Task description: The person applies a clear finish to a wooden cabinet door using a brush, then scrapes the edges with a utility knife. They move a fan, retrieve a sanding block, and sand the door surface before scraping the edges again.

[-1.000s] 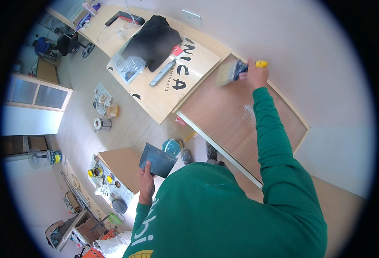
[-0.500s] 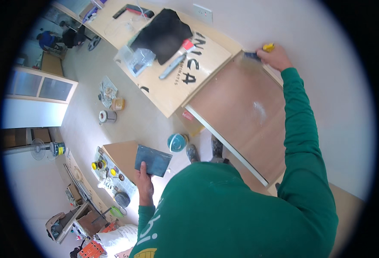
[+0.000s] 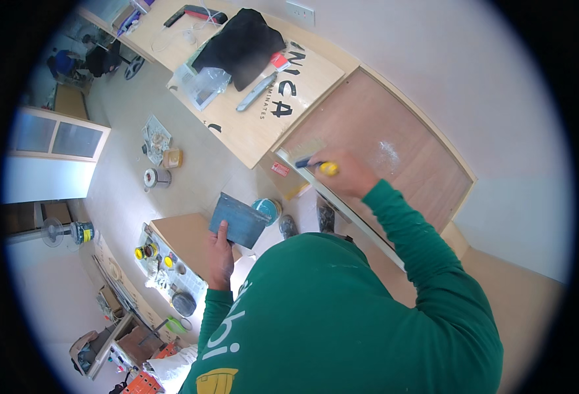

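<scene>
My right hand [image 3: 345,176] grips a wide paintbrush [image 3: 322,166] with a dark band and yellow handle, its pale bristles low over the left side of a recessed wooden panel [image 3: 401,190] that has white dust near its middle and a pale edge strip along the front. Lower down, my left hand [image 3: 220,256] holds a flat dark grey sheet [image 3: 240,217] by its edge, above the floor near a blue bucket [image 3: 270,207]. Beyond the brush, a lettered board [image 3: 237,134] carries a black cloth [image 3: 240,43], a grey tool [image 3: 255,92] and a plastic bag [image 3: 207,82].
A cardboard box [image 3: 184,240] and paper with small cans [image 3: 168,261] lie left of me, with tins [image 3: 157,178] and a tub [image 3: 172,158] on the floor, a fan [image 3: 53,231] and a glazed wooden frame [image 3: 59,138]. Two people [image 3: 102,60] crouch at far top left. A wall borders the right.
My right hand has swept the brush from the panel's far corner by the wall down and leftward to its near left edge. My left hand still holds the dark sheet.
</scene>
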{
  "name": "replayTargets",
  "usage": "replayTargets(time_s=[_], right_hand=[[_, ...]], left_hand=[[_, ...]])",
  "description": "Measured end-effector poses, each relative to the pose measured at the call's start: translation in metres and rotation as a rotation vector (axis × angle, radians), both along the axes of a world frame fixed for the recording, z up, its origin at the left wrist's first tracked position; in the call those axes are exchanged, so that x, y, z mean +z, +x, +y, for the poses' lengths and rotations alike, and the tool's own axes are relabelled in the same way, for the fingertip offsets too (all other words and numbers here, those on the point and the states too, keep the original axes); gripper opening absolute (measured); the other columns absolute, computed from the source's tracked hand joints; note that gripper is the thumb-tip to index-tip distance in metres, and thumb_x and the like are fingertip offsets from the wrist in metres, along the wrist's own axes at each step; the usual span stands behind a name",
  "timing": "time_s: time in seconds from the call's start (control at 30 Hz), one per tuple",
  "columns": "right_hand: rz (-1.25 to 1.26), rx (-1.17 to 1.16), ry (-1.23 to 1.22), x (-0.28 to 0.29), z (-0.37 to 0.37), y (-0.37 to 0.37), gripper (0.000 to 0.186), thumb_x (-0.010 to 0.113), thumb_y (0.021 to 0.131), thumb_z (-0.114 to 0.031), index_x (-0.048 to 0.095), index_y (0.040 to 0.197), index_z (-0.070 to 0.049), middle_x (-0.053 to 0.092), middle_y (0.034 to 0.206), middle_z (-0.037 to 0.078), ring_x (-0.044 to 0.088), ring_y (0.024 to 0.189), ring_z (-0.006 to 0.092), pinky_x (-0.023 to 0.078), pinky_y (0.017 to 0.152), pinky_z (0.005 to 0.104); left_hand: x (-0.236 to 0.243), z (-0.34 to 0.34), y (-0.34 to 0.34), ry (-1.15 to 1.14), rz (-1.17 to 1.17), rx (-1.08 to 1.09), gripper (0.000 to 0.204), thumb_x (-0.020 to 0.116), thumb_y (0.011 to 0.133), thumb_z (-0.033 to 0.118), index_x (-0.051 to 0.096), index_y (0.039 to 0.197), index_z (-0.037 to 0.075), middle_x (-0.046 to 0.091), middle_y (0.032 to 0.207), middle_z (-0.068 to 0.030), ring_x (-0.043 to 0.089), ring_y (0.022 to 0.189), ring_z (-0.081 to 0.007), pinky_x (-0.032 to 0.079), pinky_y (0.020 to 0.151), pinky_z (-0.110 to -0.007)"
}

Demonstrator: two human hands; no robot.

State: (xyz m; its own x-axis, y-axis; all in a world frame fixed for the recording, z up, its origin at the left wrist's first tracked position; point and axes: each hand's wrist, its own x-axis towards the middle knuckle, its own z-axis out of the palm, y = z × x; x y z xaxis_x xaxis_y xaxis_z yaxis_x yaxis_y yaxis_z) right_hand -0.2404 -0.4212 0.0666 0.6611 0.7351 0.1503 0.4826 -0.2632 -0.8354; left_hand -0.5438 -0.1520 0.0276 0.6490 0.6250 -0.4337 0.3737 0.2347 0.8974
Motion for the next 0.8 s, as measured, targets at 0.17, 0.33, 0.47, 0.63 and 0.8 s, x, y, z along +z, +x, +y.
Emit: replayTargets(time_s=[0.17, 0.33, 0.47, 0.63, 0.8], right_hand=[[0.095, -0.375, -0.081, 0.047, -0.039, 0.075, 0.026, 0.071, 0.089, -0.018, 0.078, 0.111, -0.005, 0.077, 0.094, 0.009, 0.069, 0.083, 0.0147, 0.056, 0.076, 0.0309], [-0.051, -0.120, -0.100, -0.024, -0.004, 0.015, 0.022, 0.070, 0.088, -0.017, 0.077, 0.106, -0.007, 0.076, 0.103, 0.014, 0.073, 0.095, 0.0253, 0.056, 0.085, 0.0370], [-0.039, 0.040, -0.117, -0.002, -0.060, -0.032, 0.019, 0.072, 0.086, -0.013, 0.074, 0.104, -0.006, 0.075, 0.109, 0.014, 0.071, 0.108, 0.0305, 0.055, 0.094, 0.0397], [-0.020, -0.037, -0.220, 0.072, -0.094, 0.001, 0.023, 0.073, 0.086, -0.011, 0.073, 0.107, -0.004, 0.075, 0.114, 0.013, 0.070, 0.109, 0.0304, 0.054, 0.099, 0.0381], [0.048, 0.117, 0.022, 0.036, -0.027, 0.016, 0.017, 0.069, 0.088, -0.006, 0.071, 0.105, -0.004, 0.074, 0.109, 0.013, 0.069, 0.105, 0.0292, 0.053, 0.098, 0.0379]], left_hand=[[-0.006, -0.001, 0.000, -0.036, -0.005, -0.060, 0.038, 0.055, 0.110, 0.036, 0.066, 0.125, 0.003, 0.068, 0.104, -0.0007, 0.061, 0.090, -0.0092, 0.049, 0.077, -0.028], [-0.008, -0.012, 0.000, -0.055, -0.037, -0.029, 0.035, 0.055, 0.110, 0.035, 0.067, 0.120, 0.004, 0.069, 0.101, -0.0004, 0.061, 0.086, -0.0089, 0.048, 0.074, -0.028], [-0.003, -0.024, -0.007, -0.132, -0.111, 0.095, 0.034, 0.055, 0.110, 0.034, 0.067, 0.119, 0.004, 0.069, 0.100, -0.0006, 0.060, 0.084, -0.0090, 0.047, 0.072, -0.028], [-0.034, -0.003, -0.036, -0.143, -0.090, -0.009, 0.039, 0.055, 0.110, 0.034, 0.063, 0.128, 0.001, 0.070, 0.113, -0.0065, 0.066, 0.096, -0.0144, 0.053, 0.083, -0.031], [-0.029, -0.015, -0.009, -0.181, -0.073, -0.048, 0.037, 0.053, 0.110, 0.034, 0.062, 0.128, 0.003, 0.070, 0.114, -0.0084, 0.067, 0.098, -0.0175, 0.055, 0.083, -0.035]])
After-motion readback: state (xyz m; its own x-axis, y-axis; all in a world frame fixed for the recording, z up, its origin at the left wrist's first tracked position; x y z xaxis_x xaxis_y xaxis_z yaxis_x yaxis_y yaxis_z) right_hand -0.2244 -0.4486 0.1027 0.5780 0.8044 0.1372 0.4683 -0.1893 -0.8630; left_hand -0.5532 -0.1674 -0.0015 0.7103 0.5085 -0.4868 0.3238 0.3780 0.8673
